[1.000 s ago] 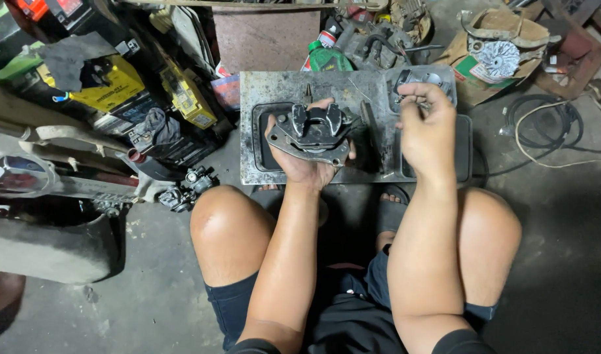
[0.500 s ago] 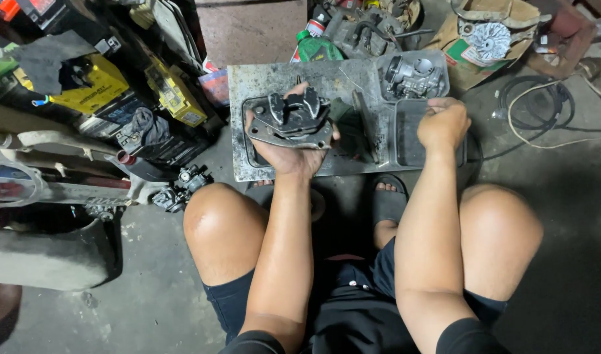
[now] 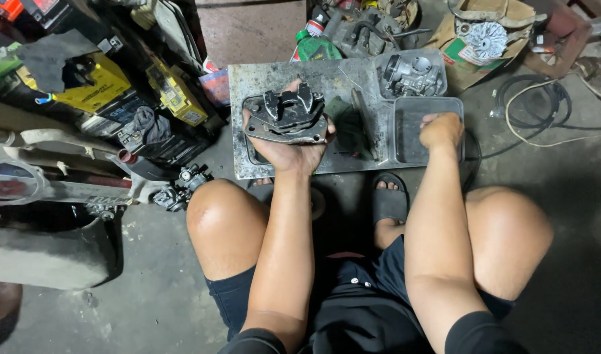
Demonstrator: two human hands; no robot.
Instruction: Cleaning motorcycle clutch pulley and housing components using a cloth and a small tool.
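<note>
Squatting over the grey metal plate [image 3: 353,85] on the concrete floor, we cradled a dark metal engine part [image 3: 286,117] in our left hand [image 3: 289,147], palm up, fingers curled about its rim, above the plate's left half. Our right hand [image 3: 440,131] was closed into a loose fist at the near edge of the lower clear plastic tray [image 3: 412,141]; what it gripped we could not tell. A carburettor [image 3: 412,73] sat in the upper tray [image 3: 387,60].

A dark metal engine part [image 3: 287,117] (flat flange, raised prongs upward) lies cupped above the metal tray.
</note>
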